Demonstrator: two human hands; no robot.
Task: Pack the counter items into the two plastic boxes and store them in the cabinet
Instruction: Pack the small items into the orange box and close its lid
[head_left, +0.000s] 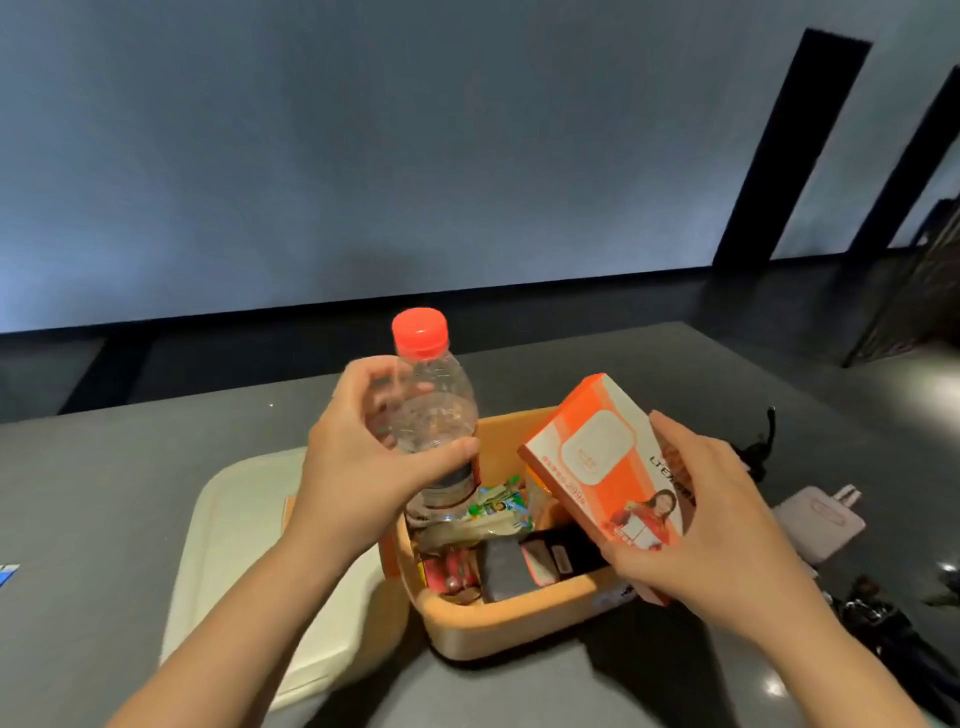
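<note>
Gripping bottle (434, 415) — left hand (363, 467).

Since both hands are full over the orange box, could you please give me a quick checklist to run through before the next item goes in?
1. Left hand holds the water bottle firmly: ok, fingers and thumb wrap round its body.
2. Bottle cap is on: ok.
3. Right hand holds the orange carton: ok, gripped along its right edge and lower corner.
4. Free room in the orange box: not ok, snacks and small packs already cover the bottom.
5. Bottle fits standing up under a lid: cannot tell.
6. White lid within reach: ok, lying left of the box.
</note>
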